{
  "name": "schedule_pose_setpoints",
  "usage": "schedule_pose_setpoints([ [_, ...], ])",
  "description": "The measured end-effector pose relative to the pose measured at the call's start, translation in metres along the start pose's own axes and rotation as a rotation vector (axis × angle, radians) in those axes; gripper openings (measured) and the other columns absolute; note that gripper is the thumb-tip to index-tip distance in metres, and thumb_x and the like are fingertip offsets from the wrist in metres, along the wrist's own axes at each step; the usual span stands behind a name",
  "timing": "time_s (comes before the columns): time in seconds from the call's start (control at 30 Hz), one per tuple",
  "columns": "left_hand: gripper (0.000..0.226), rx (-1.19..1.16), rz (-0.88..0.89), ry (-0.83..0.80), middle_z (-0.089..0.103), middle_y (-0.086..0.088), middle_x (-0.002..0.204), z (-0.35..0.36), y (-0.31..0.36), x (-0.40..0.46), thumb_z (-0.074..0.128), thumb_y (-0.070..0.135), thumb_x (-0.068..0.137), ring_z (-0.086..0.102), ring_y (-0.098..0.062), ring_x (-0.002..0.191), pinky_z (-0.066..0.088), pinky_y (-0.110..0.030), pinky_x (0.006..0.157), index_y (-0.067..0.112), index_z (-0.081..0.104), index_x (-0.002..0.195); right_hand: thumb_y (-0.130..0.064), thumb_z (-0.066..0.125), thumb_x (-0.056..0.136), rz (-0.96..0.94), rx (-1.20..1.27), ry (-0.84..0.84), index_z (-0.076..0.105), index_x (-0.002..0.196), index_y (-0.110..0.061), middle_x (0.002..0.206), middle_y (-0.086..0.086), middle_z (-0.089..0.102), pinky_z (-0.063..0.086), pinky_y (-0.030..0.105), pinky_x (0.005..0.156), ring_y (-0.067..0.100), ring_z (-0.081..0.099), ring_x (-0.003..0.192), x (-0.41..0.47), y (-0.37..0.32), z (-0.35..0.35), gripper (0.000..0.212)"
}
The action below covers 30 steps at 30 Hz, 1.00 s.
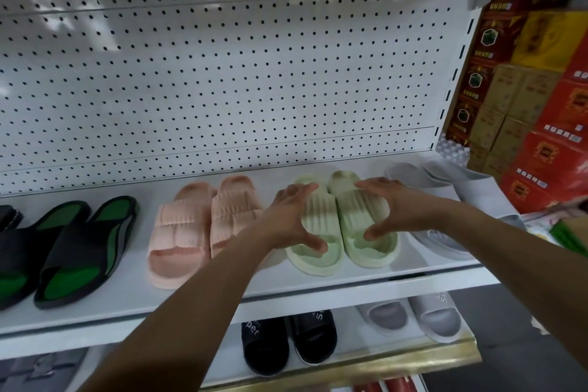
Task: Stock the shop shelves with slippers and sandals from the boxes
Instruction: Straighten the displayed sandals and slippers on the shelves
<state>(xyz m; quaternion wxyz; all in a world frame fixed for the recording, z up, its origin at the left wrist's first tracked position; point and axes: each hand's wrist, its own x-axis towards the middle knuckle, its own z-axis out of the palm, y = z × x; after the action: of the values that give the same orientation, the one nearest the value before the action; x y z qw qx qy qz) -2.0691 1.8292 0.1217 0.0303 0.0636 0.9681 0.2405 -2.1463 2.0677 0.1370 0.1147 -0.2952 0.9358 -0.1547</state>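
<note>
A pair of light green slippers (345, 226) lies side by side on the white shelf (222, 289), toes toward me. My left hand (292, 216) grips the left green slipper, fingers over its strap and thumb at the toe opening. My right hand (394, 207) grips the right green slipper the same way. Left of them sits a pink pair (197, 226), and further left a black and green pair (70, 248). A grey pair (445, 197) lies to the right of the green ones.
A white pegboard (222, 73) backs the shelf. On the lower shelf stand a black pair (288, 339) and a light grey pair (413, 317). Stacked red and brown cartons (534, 89) fill the right side. A gold-edged shelf lip (366, 366) runs below.
</note>
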Motion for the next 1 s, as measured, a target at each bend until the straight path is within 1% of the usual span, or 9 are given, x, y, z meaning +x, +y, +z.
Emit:
schedule_pose_setpoints([
  [0.07, 0.116, 0.002, 0.028, 0.059, 0.017, 0.002, 0.158, -0.008, 0.000, -0.009, 0.086, 0.048, 0.062, 0.012, -0.016, 0.144, 0.019, -0.035, 0.114, 0.030, 0.015, 0.153, -0.062, 0.075, 0.067, 0.007, 0.098, 0.066, 0.018, 0.149, -0.041, 0.157, -0.007, 0.019, 0.020, 0.039, 0.117, 0.019, 0.016, 0.144, 0.000, -0.004, 0.000, 0.102],
  [0.13, 0.110, -0.005, 0.045, 0.125, 0.019, 0.005, 0.158, -0.021, -0.005, -0.022, 0.084, 0.049, 0.064, 0.014, -0.013, 0.143, 0.019, -0.032, 0.113, 0.033, 0.019, 0.151, -0.057, 0.071, 0.074, 0.009, 0.230, 0.144, 0.024, 0.147, -0.040, 0.155, -0.007, 0.023, 0.020, 0.034, 0.115, 0.017, 0.019, 0.143, 0.000, -0.012, -0.002, 0.088],
  [0.2, 0.108, -0.023, 0.039, 0.165, 0.023, 0.005, 0.157, -0.032, -0.014, -0.036, 0.083, 0.049, 0.066, 0.018, -0.012, 0.142, 0.019, -0.028, 0.110, 0.031, 0.020, 0.152, -0.055, 0.068, 0.075, 0.000, 0.260, 0.189, 0.032, 0.145, -0.038, 0.153, -0.006, 0.028, 0.021, 0.029, 0.111, 0.015, 0.023, 0.141, 0.000, -0.020, -0.001, 0.081],
  [0.3, 0.106, -0.055, 0.030, 0.171, 0.024, 0.005, 0.156, -0.034, -0.022, -0.051, 0.083, 0.049, 0.067, 0.022, -0.012, 0.140, 0.021, -0.024, 0.107, 0.032, 0.021, 0.152, -0.059, 0.066, 0.074, 0.030, 0.218, 0.246, 0.037, 0.143, -0.037, 0.152, -0.004, 0.030, 0.024, 0.040, 0.115, 0.019, 0.025, 0.141, -0.001, -0.028, 0.008, 0.078],
  [0.37, 0.110, -0.049, 0.055, 0.133, 0.020, 0.005, 0.157, -0.021, -0.016, -0.055, 0.083, 0.051, 0.065, 0.021, -0.015, 0.142, 0.023, -0.031, 0.114, 0.034, 0.017, 0.152, -0.049, 0.070, 0.079, 0.060, 0.192, 0.269, 0.036, 0.145, -0.031, 0.153, 0.002, 0.029, 0.022, 0.042, 0.116, 0.022, 0.023, 0.142, -0.005, -0.031, 0.016, 0.076],
  [0.5, 0.127, -0.011, 0.063, 0.047, -0.008, 0.014, 0.161, 0.011, -0.008, -0.048, 0.086, 0.053, 0.058, -0.004, -0.019, 0.149, 0.016, -0.047, 0.120, 0.041, 0.001, 0.152, -0.041, 0.079, 0.073, 0.073, 0.149, 0.163, 0.018, 0.151, -0.030, 0.158, 0.002, 0.012, 0.016, 0.040, 0.117, 0.024, 0.009, 0.145, -0.024, -0.027, 0.025, 0.100],
  [0.6, 0.134, -0.005, 0.039, 0.035, -0.016, 0.018, 0.159, 0.022, -0.008, -0.038, 0.086, 0.055, 0.055, -0.015, -0.022, 0.148, 0.010, -0.052, 0.120, 0.044, -0.006, 0.151, -0.045, 0.084, 0.063, 0.060, 0.094, 0.126, 0.009, 0.151, -0.038, 0.159, -0.006, 0.002, 0.021, 0.041, 0.116, 0.022, 0.005, 0.145, -0.040, -0.017, 0.031, 0.115],
  [0.73, 0.135, 0.002, 0.020, 0.025, -0.012, 0.017, 0.160, 0.029, -0.006, -0.029, 0.087, 0.055, 0.054, -0.013, -0.024, 0.149, 0.009, -0.051, 0.121, 0.041, -0.005, 0.152, -0.050, 0.085, 0.059, 0.001, -0.012, 0.103, 0.005, 0.150, -0.040, 0.159, -0.006, -0.001, 0.018, 0.038, 0.116, 0.020, 0.004, 0.145, -0.045, -0.012, 0.039, 0.122],
  [1.0, 0.134, 0.016, 0.012, 0.072, -0.006, 0.014, 0.160, 0.033, -0.006, -0.021, 0.087, 0.055, 0.052, -0.003, -0.023, 0.148, 0.015, -0.046, 0.120, 0.035, 0.002, 0.153, -0.043, 0.087, 0.059, -0.040, 0.016, 0.088, 0.008, 0.151, -0.038, 0.159, -0.005, -0.001, 0.017, 0.032, 0.116, 0.018, 0.007, 0.146, -0.035, -0.003, 0.040, 0.122],
])
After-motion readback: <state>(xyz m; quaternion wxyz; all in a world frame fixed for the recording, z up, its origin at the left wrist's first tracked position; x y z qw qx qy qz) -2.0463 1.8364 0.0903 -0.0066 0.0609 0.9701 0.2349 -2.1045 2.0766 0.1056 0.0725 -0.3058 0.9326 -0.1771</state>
